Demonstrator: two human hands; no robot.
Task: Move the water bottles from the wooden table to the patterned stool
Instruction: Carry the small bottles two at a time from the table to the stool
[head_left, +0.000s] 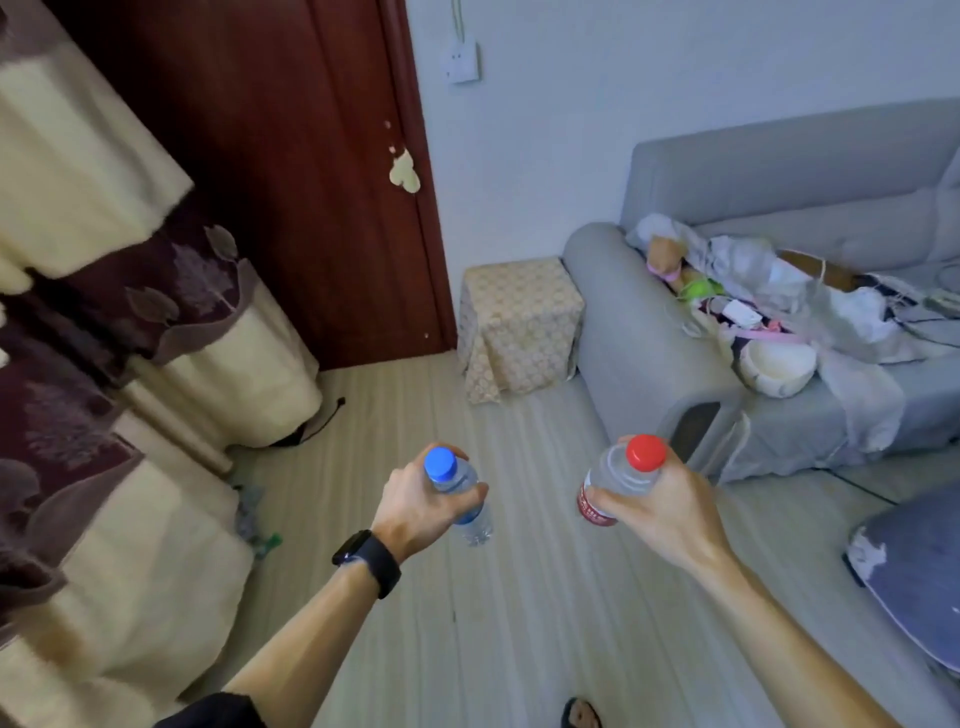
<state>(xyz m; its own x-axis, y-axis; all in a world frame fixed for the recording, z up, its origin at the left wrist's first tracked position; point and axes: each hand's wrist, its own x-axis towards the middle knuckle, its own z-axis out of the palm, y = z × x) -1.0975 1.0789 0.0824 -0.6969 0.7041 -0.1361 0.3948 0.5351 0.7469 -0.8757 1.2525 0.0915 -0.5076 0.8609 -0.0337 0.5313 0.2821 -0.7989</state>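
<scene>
No txt legible anywhere. Red-cap bottle (615, 470) carries a red label w/ white print, too blurred & small to read. Blue-cap bottle (460, 480) shows a bit of blue label, print unreadable too. No brand or nr can be made out

Pale striped floor (519, 597) carries 1 patterned stool (519, 322), cloth-draped, standing just beside the armrest of 1 grey sofa (649, 338) and near the wall corner. 1 black cable (324, 417) lies on the floor at the curtain hem (249, 415), left side. The sofa seat holds a heap of cloth and bags (769, 291), with 1 pale bowl-shaped item (776, 366) at its front edge.
</scene>
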